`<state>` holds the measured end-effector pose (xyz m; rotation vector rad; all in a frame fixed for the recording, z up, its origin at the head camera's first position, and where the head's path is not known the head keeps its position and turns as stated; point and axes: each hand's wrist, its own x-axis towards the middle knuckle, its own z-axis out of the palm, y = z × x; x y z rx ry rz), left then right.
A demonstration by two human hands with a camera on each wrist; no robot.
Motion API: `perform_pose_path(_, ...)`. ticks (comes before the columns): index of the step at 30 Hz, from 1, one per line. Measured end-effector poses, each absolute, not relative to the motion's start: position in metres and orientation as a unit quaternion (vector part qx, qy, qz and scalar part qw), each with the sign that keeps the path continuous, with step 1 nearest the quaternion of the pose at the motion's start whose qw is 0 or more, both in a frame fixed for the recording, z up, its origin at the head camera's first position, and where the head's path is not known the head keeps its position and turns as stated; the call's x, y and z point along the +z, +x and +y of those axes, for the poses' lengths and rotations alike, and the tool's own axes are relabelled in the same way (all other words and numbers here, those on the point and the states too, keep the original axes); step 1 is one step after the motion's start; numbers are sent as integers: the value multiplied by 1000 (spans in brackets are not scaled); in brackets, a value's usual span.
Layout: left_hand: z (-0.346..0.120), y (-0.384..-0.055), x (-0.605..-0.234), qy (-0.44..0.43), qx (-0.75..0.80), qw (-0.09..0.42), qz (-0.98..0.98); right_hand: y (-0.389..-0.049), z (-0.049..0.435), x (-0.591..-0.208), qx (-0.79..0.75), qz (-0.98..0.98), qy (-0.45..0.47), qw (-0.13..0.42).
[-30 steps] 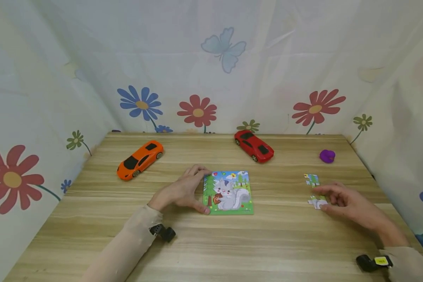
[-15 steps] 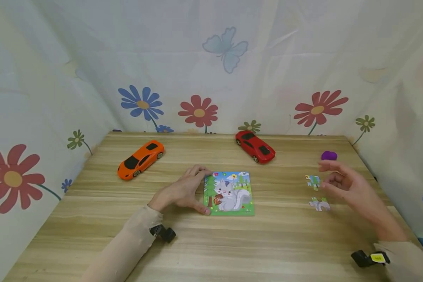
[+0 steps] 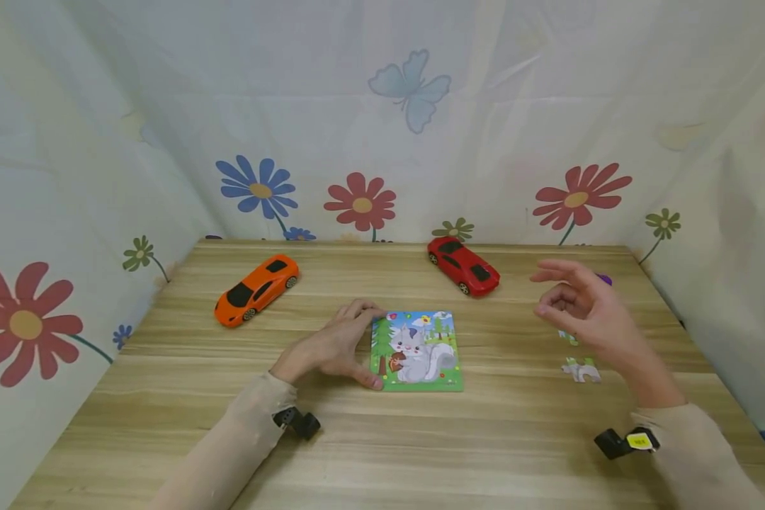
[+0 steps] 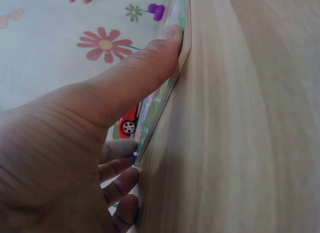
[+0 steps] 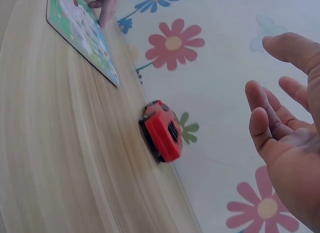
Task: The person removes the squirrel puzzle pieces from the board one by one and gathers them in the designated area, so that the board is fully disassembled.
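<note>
A puzzle board (image 3: pixel 421 358) with a squirrel picture lies flat on the table. My left hand (image 3: pixel 334 345) holds its left side, thumb on the near corner and index finger at the far corner. In the left wrist view, the thumb (image 4: pixel 145 63) rests on the board's edge. My right hand (image 3: pixel 593 315) is raised over the table to the right, fingers loosely bent, nothing between them in the right wrist view. Below it lie loose jigsaw pieces (image 3: pixel 581 370), partly hidden by the hand.
An orange toy car (image 3: pixel 257 290) stands at the back left, a red toy car (image 3: pixel 464 266) behind the board. Behind my right hand, a small purple object (image 3: pixel 605 279) is mostly covered. A flowered curtain (image 3: pixel 280 85) closes off the back and sides.
My right hand has lifted from the loose pieces and moved up and left, now overlapping the purple object. The left hand has stayed on the board.
</note>
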<state>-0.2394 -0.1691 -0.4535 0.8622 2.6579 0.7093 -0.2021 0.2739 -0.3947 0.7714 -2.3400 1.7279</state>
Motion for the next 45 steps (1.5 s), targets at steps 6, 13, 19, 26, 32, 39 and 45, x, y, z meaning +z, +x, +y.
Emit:
perform_pose_path(6, -170, -240, -455, 297, 242, 129, 915, -209, 250, -400, 557, -789, 255, 50)
perform_pose_path(13, -170, -240, -455, 299, 246, 128, 913, -211, 225, -411, 542, -801, 253, 26)
perform_pose_path(19, -170, -240, -455, 300, 247, 127, 913, -210, 208, -426, 534, -809, 245, -7)
perform_pose_path(26, -169, -240, -453, 294, 245, 129, 915, -214, 196, -451, 526, -816, 229, -64)
perform_pose_path(32, -169, -239, -454, 293, 247, 129, 915, -212, 189, -465, 510, -816, 254, -94)
perform_pose_path(39, -170, -240, -455, 295, 247, 129, 914, -209, 183, -470, 496, -817, 268, -124)
perform_pose_path(45, -170, -242, -456, 289, 245, 133, 916, -206, 177, -472, 462, -836, 275, -109)
